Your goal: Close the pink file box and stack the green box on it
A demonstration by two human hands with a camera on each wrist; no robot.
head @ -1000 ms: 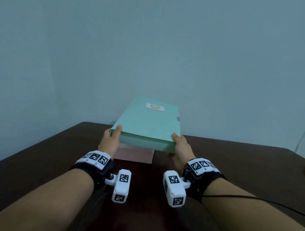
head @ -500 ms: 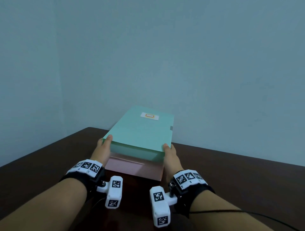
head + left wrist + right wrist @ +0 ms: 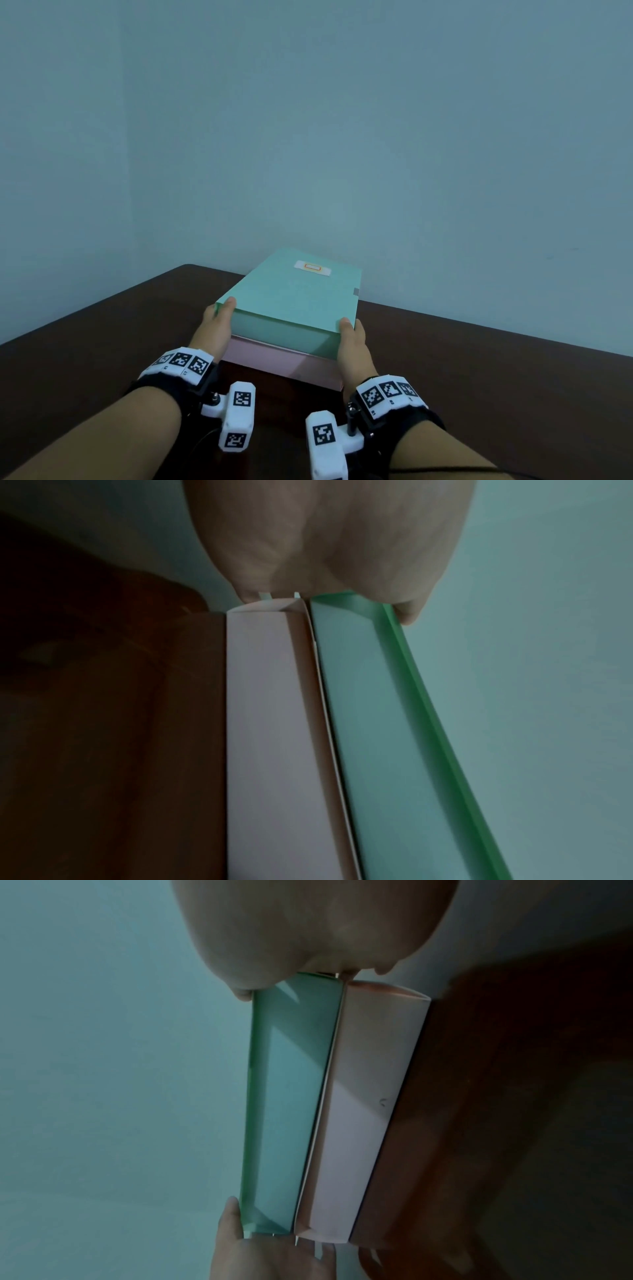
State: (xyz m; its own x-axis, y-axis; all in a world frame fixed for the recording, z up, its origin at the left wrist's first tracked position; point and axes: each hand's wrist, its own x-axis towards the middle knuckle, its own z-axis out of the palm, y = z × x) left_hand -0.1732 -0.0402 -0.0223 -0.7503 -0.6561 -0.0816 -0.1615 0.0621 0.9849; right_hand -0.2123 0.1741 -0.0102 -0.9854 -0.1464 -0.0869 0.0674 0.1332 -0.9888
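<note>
The green box lies flat on top of the closed pink file box, near the table's back edge. My left hand holds the green box at its near left corner, thumb on the lid. At the near right corner my right hand holds it the same way. In the left wrist view the green box sits against the pink file box below my left hand. The right wrist view shows the green box lined up on the pink file box, with my right hand at one end.
The boxes stand on a dark brown table that runs up to a plain blue-grey wall. Table corner lies at the back left. A thin black cable trails from my right wrist band.
The green box came down from a raised, overhanging position and now rests on the pink file box. Both hands moved down with it and kept their hold.
</note>
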